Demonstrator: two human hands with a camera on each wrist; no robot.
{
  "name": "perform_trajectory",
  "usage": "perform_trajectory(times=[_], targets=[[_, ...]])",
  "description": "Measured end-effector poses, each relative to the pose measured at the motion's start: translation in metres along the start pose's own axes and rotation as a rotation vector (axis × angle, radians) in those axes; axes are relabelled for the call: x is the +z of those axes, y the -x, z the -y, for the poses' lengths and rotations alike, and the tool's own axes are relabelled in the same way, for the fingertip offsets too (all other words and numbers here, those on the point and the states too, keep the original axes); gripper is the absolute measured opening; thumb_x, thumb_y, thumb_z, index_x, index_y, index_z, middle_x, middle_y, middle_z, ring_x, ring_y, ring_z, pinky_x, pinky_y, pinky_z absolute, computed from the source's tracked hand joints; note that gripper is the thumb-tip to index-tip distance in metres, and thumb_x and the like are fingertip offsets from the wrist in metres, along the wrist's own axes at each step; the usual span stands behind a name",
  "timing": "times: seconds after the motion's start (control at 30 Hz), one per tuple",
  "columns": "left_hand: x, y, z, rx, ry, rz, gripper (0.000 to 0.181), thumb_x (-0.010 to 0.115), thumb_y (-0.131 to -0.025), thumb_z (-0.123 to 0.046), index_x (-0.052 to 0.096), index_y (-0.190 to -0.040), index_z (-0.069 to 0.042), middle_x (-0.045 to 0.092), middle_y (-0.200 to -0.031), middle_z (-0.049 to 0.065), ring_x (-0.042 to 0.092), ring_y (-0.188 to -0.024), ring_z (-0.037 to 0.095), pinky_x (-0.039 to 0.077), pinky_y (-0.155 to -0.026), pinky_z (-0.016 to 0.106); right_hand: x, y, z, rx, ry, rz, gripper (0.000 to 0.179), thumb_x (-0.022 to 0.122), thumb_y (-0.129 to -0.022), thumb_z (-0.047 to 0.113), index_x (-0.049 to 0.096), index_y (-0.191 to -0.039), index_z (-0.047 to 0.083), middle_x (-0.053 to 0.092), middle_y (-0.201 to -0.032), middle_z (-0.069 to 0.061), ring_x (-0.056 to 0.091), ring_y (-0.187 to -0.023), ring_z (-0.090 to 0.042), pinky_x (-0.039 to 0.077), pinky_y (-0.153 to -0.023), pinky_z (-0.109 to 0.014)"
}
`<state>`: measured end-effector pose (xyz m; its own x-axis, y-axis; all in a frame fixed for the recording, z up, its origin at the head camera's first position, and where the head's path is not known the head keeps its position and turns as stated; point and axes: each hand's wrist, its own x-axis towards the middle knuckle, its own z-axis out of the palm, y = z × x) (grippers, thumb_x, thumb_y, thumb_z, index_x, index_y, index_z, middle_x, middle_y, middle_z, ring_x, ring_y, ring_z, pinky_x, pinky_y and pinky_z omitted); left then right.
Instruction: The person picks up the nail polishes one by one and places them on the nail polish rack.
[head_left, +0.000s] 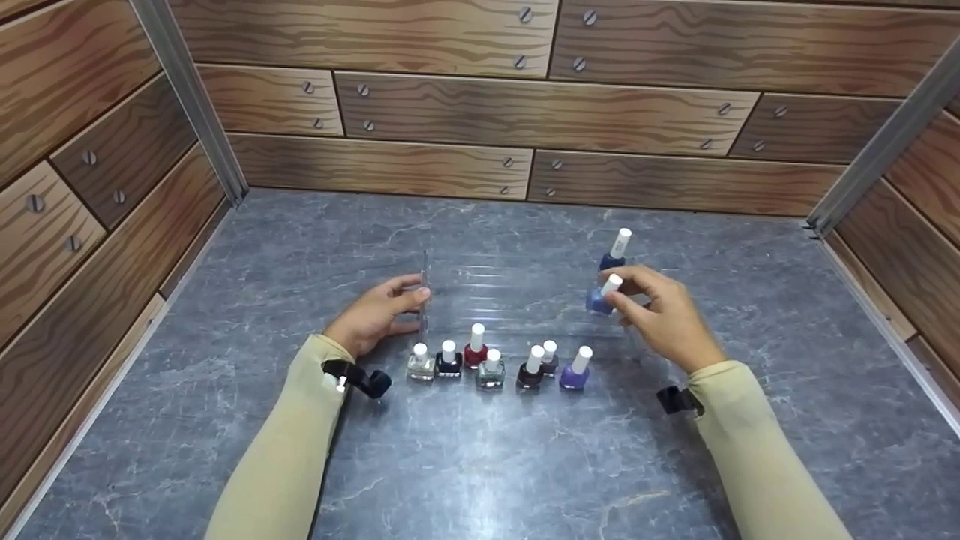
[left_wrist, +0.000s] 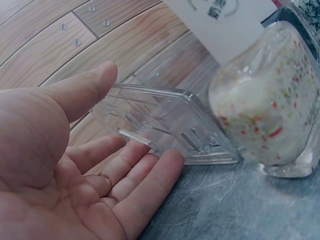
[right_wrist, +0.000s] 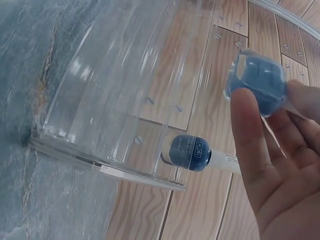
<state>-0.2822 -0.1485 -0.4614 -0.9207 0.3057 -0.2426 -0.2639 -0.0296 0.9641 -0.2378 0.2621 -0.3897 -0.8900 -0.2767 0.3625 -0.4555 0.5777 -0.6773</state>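
A clear stepped display rack [head_left: 487, 296] stands on the table. My left hand [head_left: 386, 307] touches its left end panel, thumb at the edge and fingers loosely extended against it, palm showing in the left wrist view. Over the rack's right end, my right hand [head_left: 664, 311] pinches a light blue nail polish bottle [right_wrist: 257, 82] between thumb and fingers, its white cap [head_left: 613, 283] tilted up. A dark blue nail polish bottle [right_wrist: 187, 151] stands on the rack's back right step, just beyond that hand. Beside the left hand is a clear glitter polish bottle [left_wrist: 270, 100].
Along the rack's front stand several more polishes: black [head_left: 448, 361], red [head_left: 475, 351], grey glitter [head_left: 490, 371], dark brown [head_left: 529, 371], a dark one [head_left: 550, 360] partly behind it, and purple [head_left: 575, 371]. Wood-patterned walls [head_left: 525, 112] enclose the grey marbled table [head_left: 480, 465].
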Motion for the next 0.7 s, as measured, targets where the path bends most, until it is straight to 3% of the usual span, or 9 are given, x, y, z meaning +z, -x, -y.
perform_trajectory(times=[0.27, 0.7], targets=[[0.0008, -0.0002, 0.0033, 0.000, 0.008, -0.003, 0.070, 0.069, -0.100, -0.023, 0.034, -0.159, -0.006, 0.049, -0.149, 0.020, 0.051, -0.133, 0.034, 0.053, -0.110, 0.045, 0.0021, 0.0031, -0.0013, 0.053, -0.038, -0.025, 0.028, 0.074, -0.096, 0.010, 0.065, -0.122, 0.003, 0.073, -0.102, -0.012, 0.070, -0.085, -0.015, 0.064, -0.065, -0.024], [-0.0013, 0.0008, 0.0010, 0.003, 0.012, -0.007, 0.068, 0.069, -0.100, -0.023, 0.036, -0.158, -0.007, 0.049, -0.149, 0.019, 0.051, -0.133, 0.034, 0.054, -0.109, 0.044, 0.0053, -0.0017, -0.0030, 0.029, 0.014, -0.045, 0.025, 0.073, -0.097, 0.010, 0.068, -0.121, 0.005, 0.074, -0.098, -0.008, 0.068, -0.084, -0.010, 0.059, -0.074, -0.015]])
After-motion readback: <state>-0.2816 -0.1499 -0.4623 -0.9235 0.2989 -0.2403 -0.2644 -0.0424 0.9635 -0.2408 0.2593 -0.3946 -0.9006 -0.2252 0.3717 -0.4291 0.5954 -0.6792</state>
